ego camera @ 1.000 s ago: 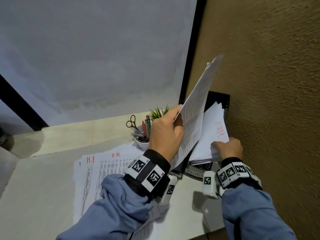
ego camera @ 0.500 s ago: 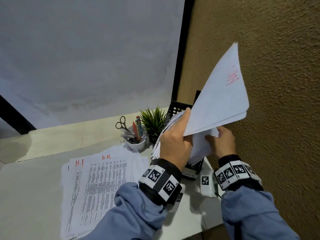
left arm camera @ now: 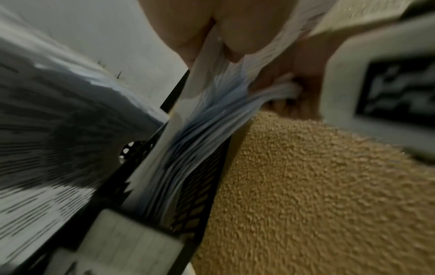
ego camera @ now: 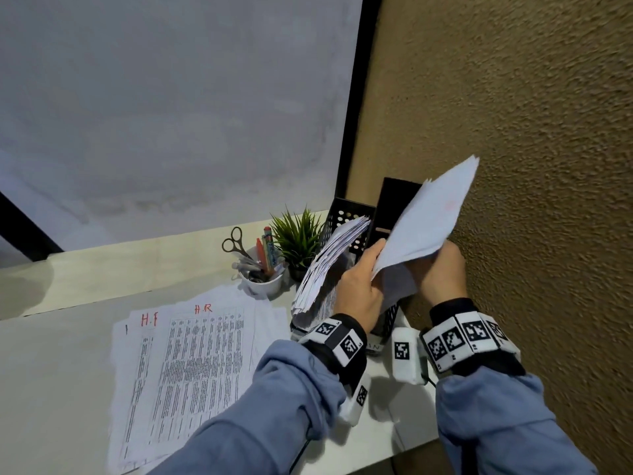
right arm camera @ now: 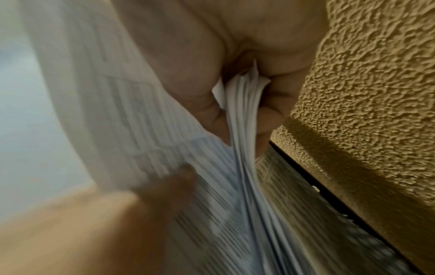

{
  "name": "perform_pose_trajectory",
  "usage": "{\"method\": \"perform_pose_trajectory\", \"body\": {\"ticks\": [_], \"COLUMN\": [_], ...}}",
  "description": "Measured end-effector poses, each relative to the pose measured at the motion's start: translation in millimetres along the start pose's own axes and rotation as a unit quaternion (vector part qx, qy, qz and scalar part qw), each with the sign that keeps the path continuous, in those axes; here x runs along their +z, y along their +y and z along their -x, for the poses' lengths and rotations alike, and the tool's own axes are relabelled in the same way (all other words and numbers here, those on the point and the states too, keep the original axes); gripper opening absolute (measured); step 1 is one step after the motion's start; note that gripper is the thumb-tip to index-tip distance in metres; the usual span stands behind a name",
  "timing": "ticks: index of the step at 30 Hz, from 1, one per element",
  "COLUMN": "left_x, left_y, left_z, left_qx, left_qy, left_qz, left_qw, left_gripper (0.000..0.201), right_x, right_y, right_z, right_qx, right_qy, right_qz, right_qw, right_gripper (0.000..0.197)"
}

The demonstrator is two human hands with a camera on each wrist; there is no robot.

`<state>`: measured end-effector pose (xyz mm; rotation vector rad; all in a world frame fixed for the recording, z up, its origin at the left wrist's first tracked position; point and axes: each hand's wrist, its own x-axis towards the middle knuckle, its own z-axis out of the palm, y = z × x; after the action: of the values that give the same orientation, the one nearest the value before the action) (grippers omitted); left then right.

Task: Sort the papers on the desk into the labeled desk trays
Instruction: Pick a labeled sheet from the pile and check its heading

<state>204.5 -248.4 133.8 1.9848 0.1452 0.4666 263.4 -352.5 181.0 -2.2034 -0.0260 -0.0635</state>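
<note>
bench: pale top, runs along a grey panel at the back, textured tan wall on the right side.

loose papers: printed sheets spread flat on the bench, left of both arms. Red handwriting up top, reads something like "H.F" and "H.R".

cup: little white one behind the sheets, stuffed with scissors and pens.

plant: small spiky green thing just right of the cup, right up against the trays.

desk trays: black perforated ones, standing at the right end of the bench by the wall. The left slot has a fat leaning wad of printed pages in it. A label shows at the front but it's mostly hidden, can't read it.

left hand: grip is pinching the lower left edge of the paper stack, thumb on the near face; left wrist view shows the sheet squeezed between thumb and finger.

paper stack: several sheets, held up tilted over the right tray slot, top corner pointing up at the wall. Faint red mark on it, too blurry to read.

right hand: grip is clamped on the stack's bottom right corner; right wrist view shows the sheets bunched between thumb and fingers.
</note>
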Motion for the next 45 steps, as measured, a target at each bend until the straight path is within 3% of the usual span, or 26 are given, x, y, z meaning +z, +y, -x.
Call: {"method": "perform_pose_trajectory", "body": {"ticks": [4, 6, 8, 11, 15, 19, 23, 26, 28, 31, 33, 37, 41, 43, 45], "left_x": [7, 10, 13, 14, 11, -2, -39, -81, -110, -156, -183, -219, -229, -230, -232], "left_y": [-16, -21, -28, -42, -48, -44, -45, -68, -96, -146, -180, -216, -224, -226, -228], "left_z": [-1, -1, -1, -1, -4, -1, 21, 50, 70, 101, 123, 162, 180, 183, 187], "left_qx": [-0.03, -0.042, -0.063, -0.098, -0.111, -0.087, -0.066, -0.065, -0.117, -0.238, -0.351, -0.512, -0.527, -0.528, -0.527], "left_qy": [-0.073, -0.103, -0.149, -0.195, -0.191, -0.194, -0.165, -0.111, -0.062, 0.03, 0.07, 0.059, 0.052, 0.064, 0.077], "left_qz": [-0.013, -0.026, -0.052, -0.097, -0.193, -0.147, -0.044, -0.015, -0.043, -0.123, -0.178, -0.288, -0.286, -0.254, -0.195], "left_qw": [0.997, 0.993, 0.986, 0.971, 0.956, 0.966, 0.983, 0.992, 0.99, 0.963, 0.917, 0.807, 0.799, 0.808, 0.824], "left_gripper": [0.077, 0.062, 0.05, 0.061, 0.04, 0.043, 0.045, 0.017, 0.002, 0.002, 0.021, 0.064, 0.073, 0.075, 0.072], "right_x": [-3, -2, 1, 12, 22, 21, 20, 31, 48, 89, 123, 184, 221, 231, 238], "right_y": [-7, -9, -9, -2, 11, 8, -5, -21, -29, -28, -14, 26, 44, 45, 46], "right_z": [-2, 2, 8, 17, 21, 18, 19, 35, 53, 85, 106, 145, 178, 191, 197], "right_qx": [-0.056, -0.063, -0.057, -0.01, 0.045, 0.042, -0.051, -0.174, -0.239, -0.264, -0.221, -0.047, 0.137, 0.17, 0.196], "right_qy": [0.013, 0.021, 0.026, 0.0, -0.046, -0.02, 0.077, 0.143, 0.117, -0.001, -0.093, -0.231, -0.331, -0.341, -0.336], "right_qz": [0.016, 0.031, 0.083, 0.145, 0.14, 0.127, 0.11, 0.022, -0.018, -0.042, -0.036, -0.016, -0.04, -0.038, -0.041], "right_qw": [0.998, 0.997, 0.995, 0.989, 0.988, 0.991, 0.99, 0.974, 0.964, 0.964, 0.97, 0.972, 0.933, 0.924, 0.92], "right_gripper": [0.008, 0.005, 0.013, 0.034, 0.056, 0.063, 0.059, 0.045, 0.038, 0.032, 0.029, 0.027, 0.021, 0.013, 0.025]}}
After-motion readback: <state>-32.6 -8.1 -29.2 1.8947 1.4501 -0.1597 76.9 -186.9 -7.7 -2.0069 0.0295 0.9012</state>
